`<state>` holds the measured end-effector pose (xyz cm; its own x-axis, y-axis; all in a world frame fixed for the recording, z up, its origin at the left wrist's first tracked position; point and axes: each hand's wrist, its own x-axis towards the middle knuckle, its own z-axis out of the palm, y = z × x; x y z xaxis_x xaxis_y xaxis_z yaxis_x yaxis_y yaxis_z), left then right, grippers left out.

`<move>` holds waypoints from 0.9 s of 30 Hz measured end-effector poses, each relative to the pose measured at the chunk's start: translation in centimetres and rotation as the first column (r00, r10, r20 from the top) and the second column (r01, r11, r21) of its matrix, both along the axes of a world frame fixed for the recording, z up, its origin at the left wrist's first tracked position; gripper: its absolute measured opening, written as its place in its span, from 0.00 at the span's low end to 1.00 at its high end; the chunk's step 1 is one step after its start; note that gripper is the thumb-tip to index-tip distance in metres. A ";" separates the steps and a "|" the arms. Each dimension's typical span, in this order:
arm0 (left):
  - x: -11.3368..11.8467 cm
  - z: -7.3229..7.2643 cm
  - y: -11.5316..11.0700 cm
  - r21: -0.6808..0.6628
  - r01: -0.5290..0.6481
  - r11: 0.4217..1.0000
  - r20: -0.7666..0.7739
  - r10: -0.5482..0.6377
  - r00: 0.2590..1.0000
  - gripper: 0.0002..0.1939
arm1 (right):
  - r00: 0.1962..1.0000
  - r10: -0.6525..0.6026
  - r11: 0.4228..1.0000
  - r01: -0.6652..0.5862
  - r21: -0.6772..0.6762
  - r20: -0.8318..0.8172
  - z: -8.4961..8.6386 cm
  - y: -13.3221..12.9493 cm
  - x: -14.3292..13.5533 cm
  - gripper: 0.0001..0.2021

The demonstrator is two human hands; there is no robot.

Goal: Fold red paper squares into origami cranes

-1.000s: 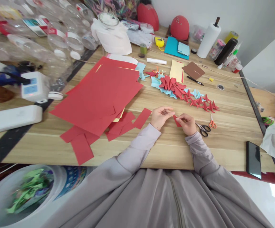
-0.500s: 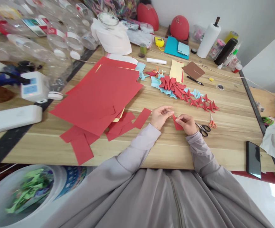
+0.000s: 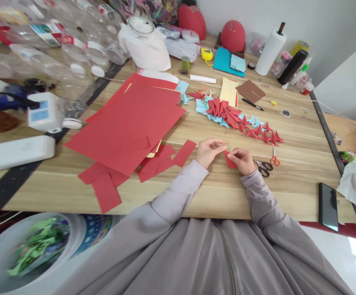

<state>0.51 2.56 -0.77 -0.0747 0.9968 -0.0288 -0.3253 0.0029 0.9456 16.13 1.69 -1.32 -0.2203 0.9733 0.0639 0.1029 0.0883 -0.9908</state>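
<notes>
The right hand (image 3: pixel 241 160) is pinching a red paper (image 3: pixel 231 162) between thumb and finger, over the surface (image 3: pixel 214 194); the left hand (image 3: pixel 208 152) is bending its fingers close by the paper's upper end (whether it is gripping too, I can't tell from here). Black scissors (image 3: pixel 264 168) are lying just beside the right hand, orange scissors (image 3: pixel 275 159) next to them. Folded shapes (image 3: pixel 231 116) are lying beyond both hands.

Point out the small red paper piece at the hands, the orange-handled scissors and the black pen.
Small red paper piece (image 3: pixel 231 162): head view, on its lower part, clear of the fingers.
Orange-handled scissors (image 3: pixel 275 158): head view, on the orange handles.
Black pen (image 3: pixel 252 104): head view, mid-barrel.
</notes>
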 end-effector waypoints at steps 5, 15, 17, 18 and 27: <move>-0.3 -0.2 0.0 0.018 0.009 1.000 -0.014 -0.009 1.000 0.11 | 0.999 0.021 1.000 -0.022 0.014 0.024 0.1 0.0 0.0 0.15; -0.1 -0.3 0.1 -0.025 0.010 1.000 0.050 -0.008 0.999 0.10 | 0.999 0.030 0.998 -0.032 0.048 0.034 0.3 0.0 -0.1 0.13; 0.0 -0.3 0.1 -0.014 0.004 1.000 0.042 -0.003 0.999 0.11 | 0.999 0.027 0.999 -0.028 0.041 0.034 0.4 0.0 -0.1 0.13; -0.1 -0.3 0.1 -0.007 0.007 1.000 0.042 -0.006 0.999 0.11 | 0.999 0.028 0.999 -0.029 0.038 0.029 0.4 0.0 -0.1 0.13; 0.0 0.2 0.0 -0.047 0.040 0.998 0.214 -0.029 0.976 0.16 | 1.000 0.018 0.999 -0.017 0.027 -0.020 0.1 0.0 -0.1 0.11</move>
